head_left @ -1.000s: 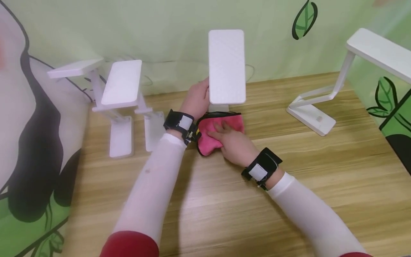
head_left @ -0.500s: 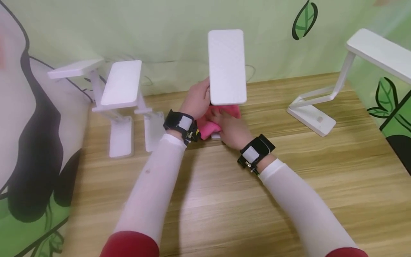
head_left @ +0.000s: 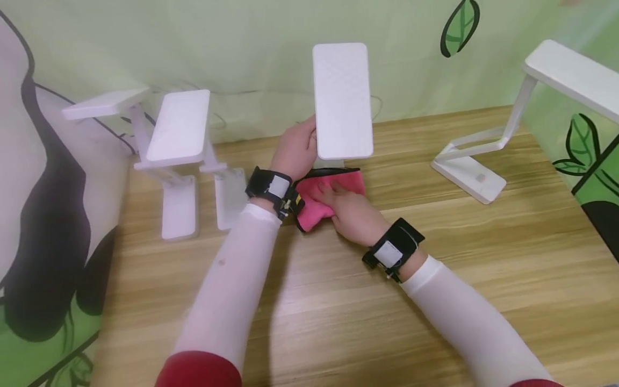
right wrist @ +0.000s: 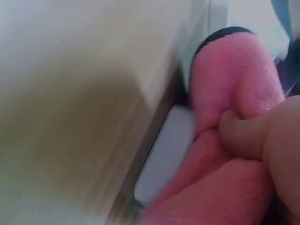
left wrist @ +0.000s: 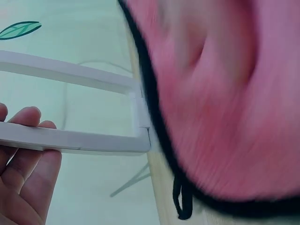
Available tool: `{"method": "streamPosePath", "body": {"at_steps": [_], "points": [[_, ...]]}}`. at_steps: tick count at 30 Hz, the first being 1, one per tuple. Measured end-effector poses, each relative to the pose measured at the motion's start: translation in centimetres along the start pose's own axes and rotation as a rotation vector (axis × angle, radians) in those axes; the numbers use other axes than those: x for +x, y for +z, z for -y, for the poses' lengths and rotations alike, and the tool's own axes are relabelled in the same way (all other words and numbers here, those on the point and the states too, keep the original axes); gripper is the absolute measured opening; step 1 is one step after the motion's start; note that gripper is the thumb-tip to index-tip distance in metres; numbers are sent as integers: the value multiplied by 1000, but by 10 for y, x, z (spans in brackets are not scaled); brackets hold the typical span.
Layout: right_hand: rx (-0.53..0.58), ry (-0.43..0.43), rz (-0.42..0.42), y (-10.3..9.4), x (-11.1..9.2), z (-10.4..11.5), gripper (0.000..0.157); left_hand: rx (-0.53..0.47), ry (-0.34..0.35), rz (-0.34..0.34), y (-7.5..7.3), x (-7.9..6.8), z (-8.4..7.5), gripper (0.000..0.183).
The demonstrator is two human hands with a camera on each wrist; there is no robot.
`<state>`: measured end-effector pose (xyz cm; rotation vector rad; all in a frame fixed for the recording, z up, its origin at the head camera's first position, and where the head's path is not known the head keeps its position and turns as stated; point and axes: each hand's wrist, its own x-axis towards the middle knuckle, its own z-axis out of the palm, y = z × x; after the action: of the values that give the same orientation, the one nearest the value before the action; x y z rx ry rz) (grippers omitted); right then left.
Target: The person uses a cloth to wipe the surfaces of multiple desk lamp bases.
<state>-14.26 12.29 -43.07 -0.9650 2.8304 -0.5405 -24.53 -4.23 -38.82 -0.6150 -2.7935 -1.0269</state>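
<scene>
Lamp (head_left: 342, 102) at upper centre of frame; left hand (head_left: 294, 150) pinches its arm (left wrist: 93, 142) between thumb and fingers. Right hand (head_left: 355, 212), fingers extended, presses pink cloth (head_left: 309, 215) over base (right wrist: 161, 154); contact blurred, pressure unclear. Risk: hard sideways push could skid base if left grip slackens.

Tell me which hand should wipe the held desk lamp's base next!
Probably the right hand: it's already on the pink cloth, right at the lamp's base. The left hand is gripping the lamp's arm, so it seems better for steadying.
</scene>
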Motion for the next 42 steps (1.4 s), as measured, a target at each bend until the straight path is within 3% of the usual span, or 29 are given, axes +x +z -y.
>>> {"method": "streamPosePath", "body": {"at_steps": [4,7,18,21,24,28,31,34,38,42], "points": [[35,20,-44,0,24,-17,59,-9,8,13,2,1,-2,32],[50,45,-62,0,29,-24,64,-12,6,28,2,2,-4,34],[54,89,-62,2,-26,-8,64,-36,-7,-6,-4,1,-2,36],[22,67,-45,0,-30,-2,65,-41,-17,-10,-3,1,-3,36],[-8,45,-24,-3,-20,-1,63,-38,-13,-24,1,0,-3,34],[-3,46,4,-5,9,-16,59,-55,-4,-41,5,-1,-2,32],[42,50,-16,-7,28,-29,61,-69,-13,-44,5,-2,-4,30],[63,67,-59,-6,33,-35,65,-80,-15,-43,5,-1,-5,30],[67,110,-68,-2,16,-27,58,-103,-28,-40,6,0,-3,31],[83,98,-51,0,-12,-14,50,-113,-46,-39,5,-2,-3,30]]}}
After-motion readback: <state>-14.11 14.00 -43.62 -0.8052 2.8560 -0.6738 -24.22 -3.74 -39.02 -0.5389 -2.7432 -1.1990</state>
